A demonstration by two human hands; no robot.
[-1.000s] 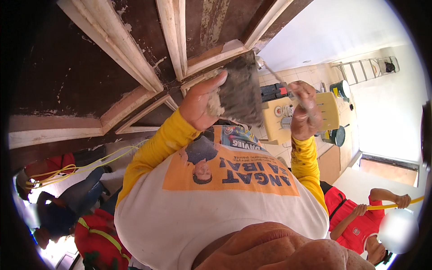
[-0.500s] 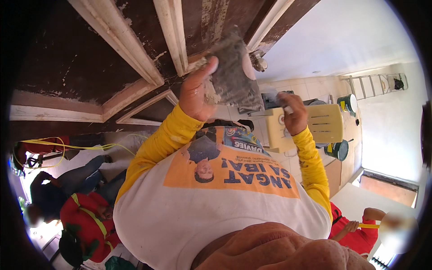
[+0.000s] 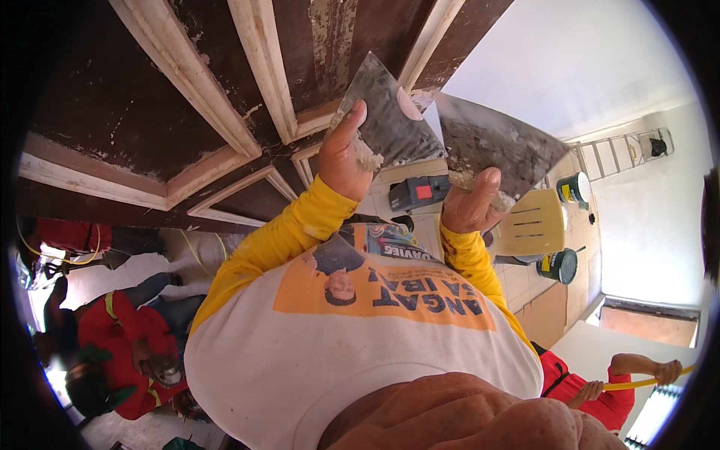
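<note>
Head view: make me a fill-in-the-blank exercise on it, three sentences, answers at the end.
1. Together, the left hand and the right hand hold ____ flat plates.
2. The person's sleeves are coloured ____.
3. The dark case on the floor bears a ____ patch.

Missing words: two; yellow; red.

Tiled floor (image 3: 523, 283) | black toolbox (image 3: 403, 196) | yellow plastic chair (image 3: 534, 238) | green bucket (image 3: 572, 187) | second green bucket (image 3: 559, 265)

- Orange shirt panel (image 3: 383, 289), body side of left hand (image 3: 345, 161) and right hand (image 3: 471, 204): large dark lettering (image 3: 411, 298), inverted.
- Blue printed patch (image 3: 390, 238), nearer the hands: pale lettering (image 3: 405, 252).
- Green tub (image 3: 564, 266), beyond right hand: label (image 3: 553, 264) illegible.
</note>
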